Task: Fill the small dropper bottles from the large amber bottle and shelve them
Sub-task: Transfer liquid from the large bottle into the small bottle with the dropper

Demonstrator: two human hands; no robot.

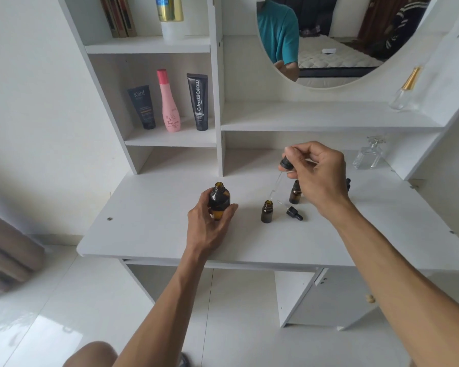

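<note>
At the far left, a brown curtain (pixel 8 250) is seen beside the white wall. On the lower shelf (pixel 170 137) of the white unit three items are stood upright in a row: a dark Kahf tube (pixel 141 107), a pink bottle (pixel 169 102) and a black Glad2Glow tube (pixel 198 102). On the shelf above, some books (pixel 118 15) and a white bottle with a gold band (pixel 171 17) are kept.

On the white counter (pixel 149 226), left of centre, the large amber bottle (pixel 219 201) is stood upright with its mouth uncapped. It is gripped round its body by the left hand (pixel 210 223), with the thumb on one side and the fingers curled round the other.

To its right, a small dropper bottle (pixel 267 211) is stood open on the counter. Just beside it a black dropper cap (pixel 294 213) is laid on its side. A second small amber bottle (pixel 295 193) is stood a little further back, partly hidden by the right hand.

A dropper (pixel 285 165) is pinched by its black top in the right hand (pixel 318 173), and its glass tube is pointed down, with the tip just above the mouth of the open small bottle.

Above, a round mirror (pixel 329 41) is mounted. At the far right, a clear glass bottle (pixel 368 157) is set at the back of the counter, and another clear bottle with a gold cap (pixel 406 91) is placed on the shelf above it.
</note>
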